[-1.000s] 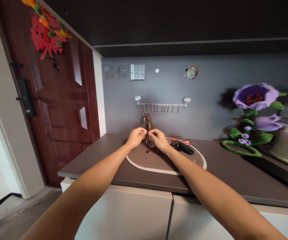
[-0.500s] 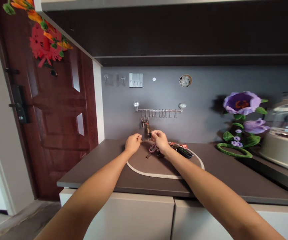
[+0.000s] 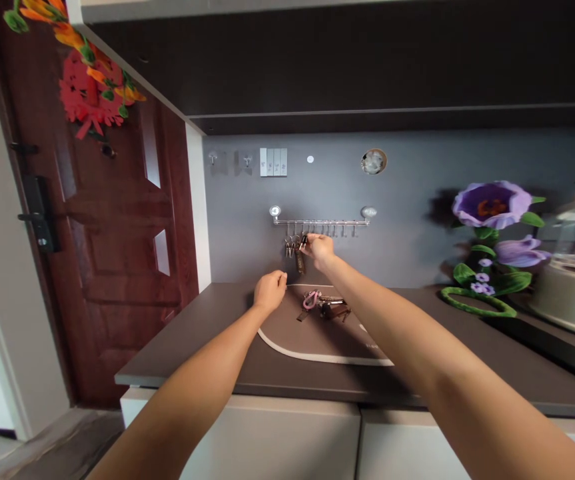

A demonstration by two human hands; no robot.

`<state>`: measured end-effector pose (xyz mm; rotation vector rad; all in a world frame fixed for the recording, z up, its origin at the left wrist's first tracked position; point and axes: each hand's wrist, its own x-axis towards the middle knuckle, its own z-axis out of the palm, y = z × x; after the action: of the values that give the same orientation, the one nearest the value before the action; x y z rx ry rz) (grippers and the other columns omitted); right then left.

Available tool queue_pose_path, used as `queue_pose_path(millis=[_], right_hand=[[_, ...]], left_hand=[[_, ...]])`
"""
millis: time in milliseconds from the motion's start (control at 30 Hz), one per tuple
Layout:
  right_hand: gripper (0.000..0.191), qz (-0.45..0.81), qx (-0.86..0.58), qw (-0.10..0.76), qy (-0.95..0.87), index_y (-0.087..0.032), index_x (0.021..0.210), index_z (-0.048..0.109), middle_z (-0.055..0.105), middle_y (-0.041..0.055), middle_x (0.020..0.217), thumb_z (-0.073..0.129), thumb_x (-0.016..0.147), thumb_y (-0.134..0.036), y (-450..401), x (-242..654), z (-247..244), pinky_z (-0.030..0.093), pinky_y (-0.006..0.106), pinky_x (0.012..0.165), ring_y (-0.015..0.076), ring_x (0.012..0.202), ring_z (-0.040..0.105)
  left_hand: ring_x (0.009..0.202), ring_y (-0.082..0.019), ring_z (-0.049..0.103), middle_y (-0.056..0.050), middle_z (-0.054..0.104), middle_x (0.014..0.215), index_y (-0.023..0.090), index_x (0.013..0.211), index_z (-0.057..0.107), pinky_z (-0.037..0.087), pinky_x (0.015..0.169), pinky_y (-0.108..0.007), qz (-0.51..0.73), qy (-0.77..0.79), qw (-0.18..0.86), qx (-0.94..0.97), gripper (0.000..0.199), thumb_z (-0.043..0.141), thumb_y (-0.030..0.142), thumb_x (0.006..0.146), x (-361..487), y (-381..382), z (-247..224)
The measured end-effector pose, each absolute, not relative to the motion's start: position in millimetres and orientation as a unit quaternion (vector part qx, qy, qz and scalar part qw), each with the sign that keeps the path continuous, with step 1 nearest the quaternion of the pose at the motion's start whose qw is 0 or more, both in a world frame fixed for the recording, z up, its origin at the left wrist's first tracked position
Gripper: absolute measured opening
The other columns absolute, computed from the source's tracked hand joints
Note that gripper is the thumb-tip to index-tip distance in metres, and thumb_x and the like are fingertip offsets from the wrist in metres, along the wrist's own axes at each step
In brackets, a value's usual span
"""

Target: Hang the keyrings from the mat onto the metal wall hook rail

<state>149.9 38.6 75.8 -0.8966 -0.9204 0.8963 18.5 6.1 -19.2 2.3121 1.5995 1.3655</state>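
Note:
My right hand (image 3: 320,251) is raised to the hook rail (image 3: 322,222) on the grey wall, its fingers pinched on a small black item with metal parts, perhaps a key. Just left of it, keys (image 3: 290,248) and a brown tag (image 3: 300,261) hang under the rail's left part. My left hand (image 3: 270,291) is closed above the left edge of the brown mat (image 3: 312,340); whatever it may hold is hidden. A pink ring (image 3: 310,299) and a dark bunch of keys (image 3: 334,309) lie on the mat.
A purple flower ornament (image 3: 492,205), a black flat object (image 3: 547,347) and a glass-topped appliance (image 3: 574,280) stand at the right of the counter. A dark shelf (image 3: 347,67) overhangs it. The red-brown door (image 3: 122,267) is at the left.
My right hand has risen from above the mat to the rail, taking the black item up. My left hand has barely moved. The view has shifted slightly.

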Motion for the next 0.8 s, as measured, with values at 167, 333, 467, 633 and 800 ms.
queue_pose_path(millis=[167, 333, 467, 633, 800], right_hand=[[0.012, 0.402, -0.415, 0.723, -0.379, -0.015, 0.069, 0.050, 0.052, -0.0037, 0.054, 0.044, 0.075, -0.006, 50, 147, 79, 0.049, 0.017, 0.047, 0.0055, 0.049, 0.051], [0.012, 0.405, -0.419, 0.728, -0.361, -0.014, 0.066, 0.050, 0.052, -0.0031, 0.054, 0.046, 0.074, -0.007, 56, 147, 81, 0.051, 0.019, 0.048, 0.0059, 0.049, 0.052], [0.011, 0.413, -0.422, 0.725, -0.355, -0.013, 0.066, 0.051, 0.053, -0.0027, 0.055, 0.047, 0.075, -0.008, 57, 146, 81, 0.052, 0.020, 0.048, 0.0059, 0.049, 0.052], [0.010, 0.416, -0.431, 0.719, -0.351, -0.014, 0.066, 0.050, 0.052, -0.0024, 0.053, 0.048, 0.075, -0.009, 56, 146, 79, 0.052, 0.020, 0.047, 0.0068, 0.049, 0.052], [0.011, 0.420, -0.433, 0.711, -0.361, -0.015, 0.066, 0.051, 0.052, -0.0017, 0.055, 0.048, 0.074, -0.008, 58, 150, 72, 0.052, 0.019, 0.046, 0.0068, 0.050, 0.053]], left_hand=[[0.067, -0.012, 0.059, -0.003, 0.067, 0.072, 0.018, 0.076, 0.061, 0.036, 0.062, -0.022, 0.441, 0.508, -0.001, 0.740, 0.031, 0.035, 0.032, 0.086, 18, 7, -19], [0.067, -0.012, 0.059, -0.002, 0.067, 0.071, 0.018, 0.076, 0.061, 0.035, 0.060, -0.022, 0.446, 0.506, -0.001, 0.739, 0.030, 0.035, 0.031, 0.085, 18, 7, -20], [0.067, -0.012, 0.059, -0.002, 0.067, 0.071, 0.018, 0.075, 0.061, 0.034, 0.059, -0.022, 0.444, 0.509, 0.003, 0.738, 0.031, 0.035, 0.032, 0.085, 18, 7, -19], [0.068, -0.013, 0.059, -0.002, 0.066, 0.069, 0.018, 0.073, 0.060, 0.035, 0.061, -0.022, 0.440, 0.512, 0.000, 0.738, 0.032, 0.034, 0.032, 0.086, 17, 6, -18], [0.069, -0.013, 0.059, -0.003, 0.066, 0.072, 0.018, 0.074, 0.060, 0.036, 0.062, -0.022, 0.432, 0.526, 0.000, 0.733, 0.032, 0.035, 0.032, 0.086, 17, 7, -18]])
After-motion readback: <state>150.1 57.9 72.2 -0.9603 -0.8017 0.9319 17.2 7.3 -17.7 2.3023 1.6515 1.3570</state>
